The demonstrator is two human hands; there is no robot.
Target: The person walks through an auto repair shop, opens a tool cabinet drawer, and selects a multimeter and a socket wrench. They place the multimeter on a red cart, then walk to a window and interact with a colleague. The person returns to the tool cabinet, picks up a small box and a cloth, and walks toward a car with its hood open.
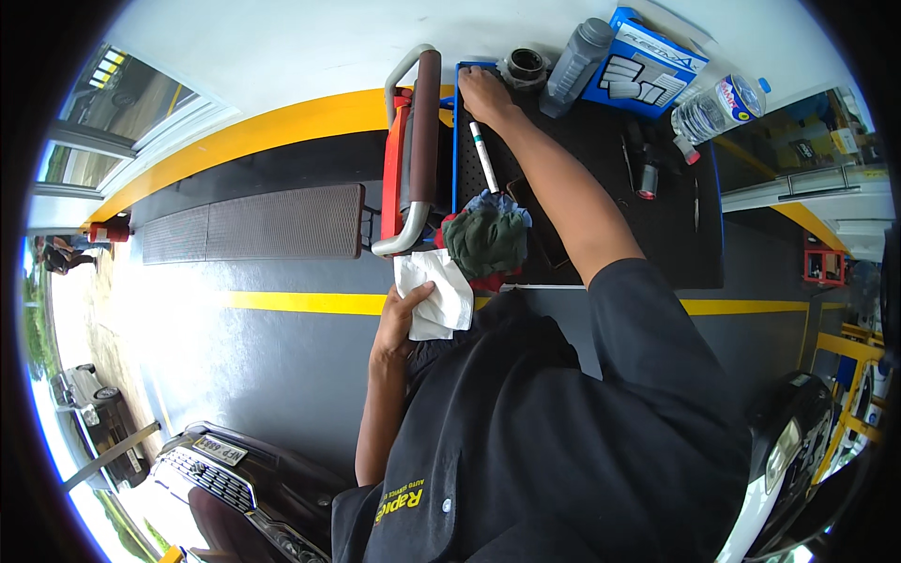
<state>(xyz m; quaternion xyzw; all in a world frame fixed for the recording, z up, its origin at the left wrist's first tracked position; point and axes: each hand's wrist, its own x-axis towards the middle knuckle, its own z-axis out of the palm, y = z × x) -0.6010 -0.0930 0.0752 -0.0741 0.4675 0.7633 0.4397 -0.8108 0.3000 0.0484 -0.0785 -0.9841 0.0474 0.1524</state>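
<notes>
My left hand (409, 312) is closed on a folded white cloth or paper sheet (438, 298), thumb on top, beside the cart's near left corner. My right arm stretches across the black top of a blue-edged tool cart (601, 206). At its far left corner, my right hand (485, 98) has its fingers curled down; what they grip is hidden. A white pen-like stick (483, 158) with a green band lies nearer to me than that hand. A bunch of green, blue and red rags (486, 239) sits at the cart's near left edge. Under my right forearm lies a dark flat object, partly covered.
Behind the cart top's middle stand a round black container (526, 66), a grey bottle (576, 68), a blue box (646, 70) and a clear water bottle (721, 108). Small tools lie at right. A red frame with a padded bar (425, 131) adjoins the cart's left. Cars stand behind me.
</notes>
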